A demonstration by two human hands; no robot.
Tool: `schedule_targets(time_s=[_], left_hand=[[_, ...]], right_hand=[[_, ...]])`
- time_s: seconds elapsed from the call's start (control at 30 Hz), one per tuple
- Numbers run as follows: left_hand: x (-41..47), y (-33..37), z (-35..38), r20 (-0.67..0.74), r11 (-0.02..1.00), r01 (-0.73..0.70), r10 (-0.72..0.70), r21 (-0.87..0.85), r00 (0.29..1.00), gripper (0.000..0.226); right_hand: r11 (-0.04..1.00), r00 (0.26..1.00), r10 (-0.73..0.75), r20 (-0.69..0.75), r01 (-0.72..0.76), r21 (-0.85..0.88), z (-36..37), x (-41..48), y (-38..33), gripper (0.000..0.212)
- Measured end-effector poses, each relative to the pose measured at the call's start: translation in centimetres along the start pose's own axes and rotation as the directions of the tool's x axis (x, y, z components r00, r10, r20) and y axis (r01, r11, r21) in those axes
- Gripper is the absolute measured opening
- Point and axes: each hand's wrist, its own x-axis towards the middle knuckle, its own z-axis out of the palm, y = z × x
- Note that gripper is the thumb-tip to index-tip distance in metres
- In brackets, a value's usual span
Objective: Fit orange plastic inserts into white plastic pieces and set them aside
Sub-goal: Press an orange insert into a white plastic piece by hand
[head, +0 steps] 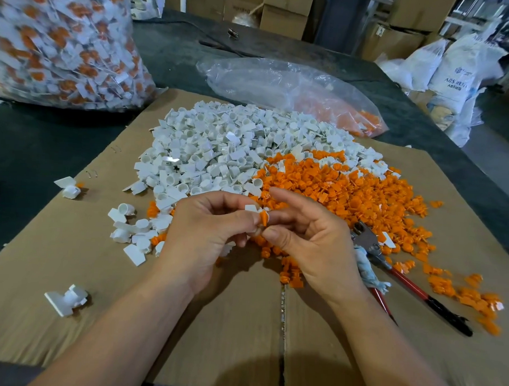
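My left hand [204,237] grips a white plastic piece [251,208] between its curled fingers and thumb. My right hand [309,242] pinches an orange insert [264,217] between thumb and fingers, right against the white piece. Both hands hover over the near edge of the piles. A large heap of white pieces [231,151] lies behind my hands, and a spread of orange inserts [349,197] lies to its right. One assembled piece [69,188] sits apart at the left.
Everything rests on a flattened cardboard sheet [69,257]. Red-handled pliers [404,278] lie at the right. A lone white piece [66,300] lies near left. A big bag of assembled pieces [61,44] stands far left; a clear bag with orange inserts [295,92] lies behind.
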Motion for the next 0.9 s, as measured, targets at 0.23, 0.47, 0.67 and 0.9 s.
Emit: schedule_targets(time_s=[0.23,0.47,0.67,0.9], left_hand=[[0.41,-0.06,-0.3,-0.032,0.997,0.046,-0.048,-0.056,0.998,0.033],[0.44,0.05,-0.11,-0.031,0.991,0.116,-0.119,-0.073,0.992,0.021],[0.47,0.11,-0.07,-0.013,0.99,0.119,-0.12,-0.079,0.993,0.025],[0.47,0.21,-0.22,0.016,0.992,0.116,-0.115,-0.051,0.993,0.03]], right_hand=[[0.998,0.999,-0.024,-0.037,0.022,-0.052,-0.39,0.02,-0.13,0.028],[0.997,0.999,-0.032,-0.014,0.031,-0.066,-0.03,-0.12,-0.06,0.032],[0.999,0.999,-0.043,-0.031,0.042,-0.035,0.02,-0.15,-0.04,0.029],[0.998,0.998,-0.047,-0.04,0.045,-0.044,-0.04,-0.11,-0.15,0.021]])
